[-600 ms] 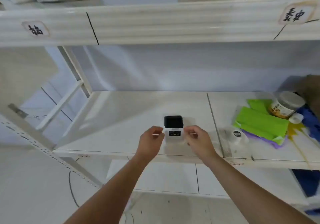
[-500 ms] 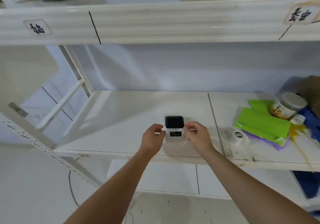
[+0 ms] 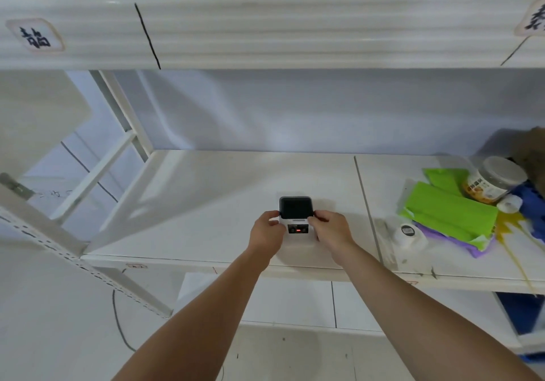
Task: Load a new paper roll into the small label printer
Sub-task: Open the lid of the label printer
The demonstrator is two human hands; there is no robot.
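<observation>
A small white label printer (image 3: 296, 217) with a dark top lid and a small front panel showing a red light stands on the white shelf (image 3: 206, 203). My left hand (image 3: 265, 231) grips its left side and my right hand (image 3: 331, 230) grips its right side, fingertips at the lid's lower corners. A white paper roll (image 3: 408, 234) with a dark round label on its end stands on the shelf to the right of my right hand, apart from it.
Green folded sheets (image 3: 448, 211) over purple ones lie at the right, with a lidded jar (image 3: 492, 180), a small white cap (image 3: 508, 203) and blue material behind. The upper shelf beam (image 3: 265, 27) hangs close overhead. A slanted frame post (image 3: 44, 233) stands left.
Both hands have closed in from either side of the printer and now hold it. The front panel's light now shows red.
</observation>
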